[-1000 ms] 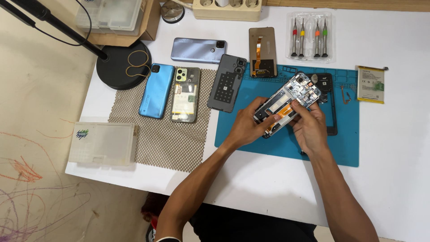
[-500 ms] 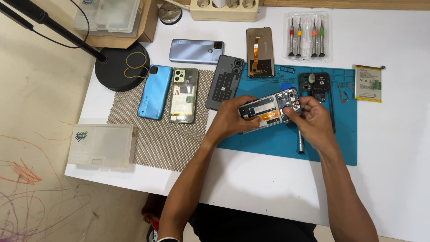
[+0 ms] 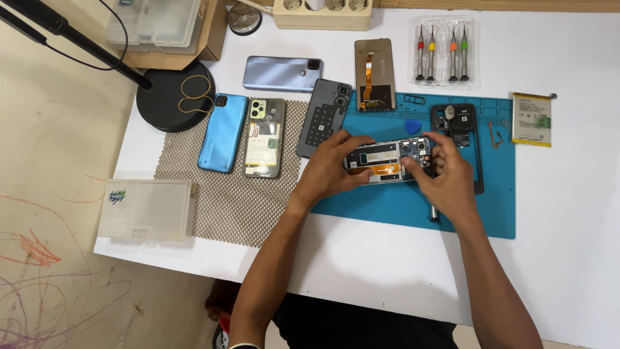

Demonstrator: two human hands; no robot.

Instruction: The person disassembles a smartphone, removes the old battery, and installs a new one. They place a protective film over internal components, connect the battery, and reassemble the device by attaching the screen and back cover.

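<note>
An opened phone (image 3: 387,161), light, rigid and fragile with circuitry exposed, is being gripped by its edges between left hand (image 3: 329,171) and right hand (image 3: 445,178) over the blue mat (image 3: 400,207) near the bench's front edge.

Phone repair workbench, blue repair mat (image 3: 413,207), precision screwdrivers (image 3: 442,52), dismantled phones (image 3: 265,137)

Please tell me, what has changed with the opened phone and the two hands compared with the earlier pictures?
The opened phone was tilted up at its right end; it now lies level over the blue mat, turned flat and a little lower. Both the left hand and the right hand keep their hold on it. The phones on the mesh, the screwdrivers and the battery stayed in place.
</note>
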